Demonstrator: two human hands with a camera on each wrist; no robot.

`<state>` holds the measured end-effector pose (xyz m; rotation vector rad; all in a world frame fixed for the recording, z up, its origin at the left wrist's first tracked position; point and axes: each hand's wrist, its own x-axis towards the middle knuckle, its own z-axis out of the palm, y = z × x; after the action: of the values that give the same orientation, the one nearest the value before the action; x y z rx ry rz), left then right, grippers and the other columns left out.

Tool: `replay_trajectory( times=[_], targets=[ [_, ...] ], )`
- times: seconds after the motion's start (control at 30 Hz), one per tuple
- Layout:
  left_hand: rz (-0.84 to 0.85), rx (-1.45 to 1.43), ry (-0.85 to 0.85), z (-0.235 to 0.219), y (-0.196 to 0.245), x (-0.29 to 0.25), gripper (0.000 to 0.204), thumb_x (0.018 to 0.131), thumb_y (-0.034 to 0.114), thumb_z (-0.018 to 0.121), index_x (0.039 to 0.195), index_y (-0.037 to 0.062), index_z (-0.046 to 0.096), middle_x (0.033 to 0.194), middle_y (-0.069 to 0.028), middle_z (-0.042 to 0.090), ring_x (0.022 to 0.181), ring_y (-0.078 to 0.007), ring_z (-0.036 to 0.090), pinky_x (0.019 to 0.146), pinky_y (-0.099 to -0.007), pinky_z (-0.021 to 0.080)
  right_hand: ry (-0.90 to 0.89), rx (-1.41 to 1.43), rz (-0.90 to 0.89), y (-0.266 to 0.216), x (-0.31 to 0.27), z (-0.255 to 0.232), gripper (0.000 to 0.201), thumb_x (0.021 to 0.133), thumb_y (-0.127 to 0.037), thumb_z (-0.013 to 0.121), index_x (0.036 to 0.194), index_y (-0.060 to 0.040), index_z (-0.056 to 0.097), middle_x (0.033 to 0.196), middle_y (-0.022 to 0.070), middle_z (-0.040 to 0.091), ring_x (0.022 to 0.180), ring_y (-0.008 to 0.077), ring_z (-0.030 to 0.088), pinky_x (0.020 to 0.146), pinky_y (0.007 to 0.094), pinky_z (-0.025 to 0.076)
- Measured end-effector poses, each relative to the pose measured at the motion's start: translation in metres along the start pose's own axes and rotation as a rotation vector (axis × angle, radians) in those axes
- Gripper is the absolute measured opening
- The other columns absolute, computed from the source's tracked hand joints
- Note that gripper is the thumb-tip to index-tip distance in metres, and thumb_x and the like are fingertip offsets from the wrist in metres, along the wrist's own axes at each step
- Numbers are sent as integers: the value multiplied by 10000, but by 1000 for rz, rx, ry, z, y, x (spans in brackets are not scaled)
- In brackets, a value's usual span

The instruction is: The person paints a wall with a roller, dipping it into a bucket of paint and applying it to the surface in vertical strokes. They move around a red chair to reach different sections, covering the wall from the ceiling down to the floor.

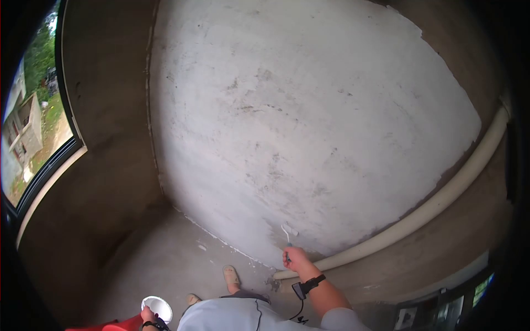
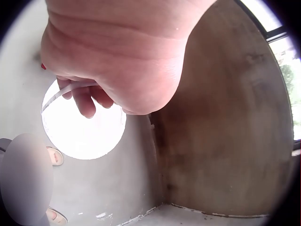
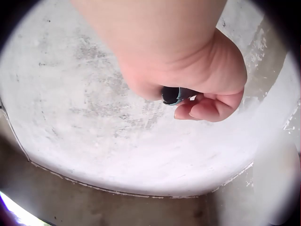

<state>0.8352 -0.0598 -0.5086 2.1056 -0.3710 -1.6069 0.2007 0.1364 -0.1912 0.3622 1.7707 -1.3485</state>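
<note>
A small white paint roller [image 1: 290, 229] touches the lower part of the white-coated wall [image 1: 309, 138]. Its dark handle [image 3: 172, 95] is gripped by the right hand [image 1: 296, 259], the fingers curled round it in the right wrist view [image 3: 207, 94]. Low at the left, the left hand [image 1: 148, 314] holds a white bucket [image 1: 158, 307] by its rim. In the left wrist view the fingers of the left hand [image 2: 117, 56] reach over the rim into the bucket [image 2: 89, 134]; its inside is too bright to make out.
A pale pipe [image 1: 425, 215] runs along the wall's lower right. Something red [image 1: 124, 324] lies beside the left hand. A window [image 1: 38, 110] is at the left, next to a brown wall [image 1: 110, 99]. Two sandalled feet [image 1: 231, 275] stand on the grey floor [image 1: 182, 248].
</note>
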Motion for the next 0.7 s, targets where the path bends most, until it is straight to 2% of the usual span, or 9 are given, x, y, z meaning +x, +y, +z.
replay_trajectory(
  times=[0.03, 0.1, 0.17, 0.23, 0.3, 0.37, 0.43, 0.53, 0.7],
  targets=[
    [9, 41, -14, 6, 6, 5, 297, 845, 260, 466, 1059, 79, 563, 921, -70, 536, 789, -227, 530, 666, -420, 476, 26, 34, 11, 3, -9, -1, 105, 855, -148, 533, 804, -56, 520, 630, 37, 501, 521, 163, 481, 473, 314, 393],
    [-2, 58, -39, 14, 14, 14, 356, 855, 282, 467, 1124, 63, 547, 903, -81, 540, 755, -242, 557, 620, -434, 507, 65, 58, -95, 12, -21, -2, 106, 862, -165, 540, 827, -65, 528, 661, 44, 528, 539, 167, 504, 475, 326, 411],
    [26, 135, -133, 17, 21, 16, 269, 864, 289, 474, 1011, 75, 544, 814, -55, 465, 714, -192, 489, 643, -429, 497, 95, 47, -125, 18, -34, 1, 112, 873, -175, 554, 836, -72, 527, 689, 47, 542, 559, 168, 517, 480, 331, 420],
    [26, 165, -128, 24, 30, 17, 236, 865, 279, 483, 977, 79, 538, 804, -45, 456, 709, -181, 480, 639, -428, 494, 114, 30, -155, 23, -47, 7, 120, 884, -184, 569, 846, -78, 527, 716, 49, 557, 580, 169, 531, 486, 336, 428],
    [31, 202, -128, 29, 40, 14, 231, 865, 275, 487, 975, 78, 539, 802, -43, 456, 702, -180, 478, 632, -427, 493, -41, 223, -122, 21, -54, 10, 170, 910, -234, 589, 860, -88, 518, 773, 49, 580, 618, 160, 549, 498, 337, 438],
    [38, 225, -125, 32, 50, 6, 227, 866, 270, 490, 974, 77, 539, 800, -41, 455, 695, -179, 476, 625, -426, 491, -114, 322, -61, 27, -37, 3, 197, 913, -264, 613, 857, -107, 509, 777, 20, 563, 619, 127, 528, 497, 314, 417],
    [26, 241, -100, 34, 60, -4, 245, 867, 272, 496, 998, 69, 539, 800, -44, 455, 707, -183, 479, 635, -421, 489, -204, 573, 69, 32, -13, -1, 167, 936, -235, 563, 833, -122, 494, 708, -13, 517, 553, 92, 475, 473, 268, 379],
    [43, 164, -30, 36, 68, -20, 257, 871, 277, 497, 1020, 72, 536, 797, -44, 450, 705, -184, 476, 644, -416, 484, -238, 672, 147, 35, 16, -6, 168, 909, -178, 571, 764, -152, 488, 640, -60, 459, 525, 55, 431, 465, 237, 328],
    [33, 114, 59, 26, 72, -43, 243, 870, 280, 502, 1001, 80, 541, 786, -42, 453, 693, -182, 475, 628, -412, 478, -251, 685, 280, 35, 75, -11, 222, 902, -162, 552, 705, -176, 450, 589, -81, 430, 461, 48, 389, 445, 230, 308]
  ],
)
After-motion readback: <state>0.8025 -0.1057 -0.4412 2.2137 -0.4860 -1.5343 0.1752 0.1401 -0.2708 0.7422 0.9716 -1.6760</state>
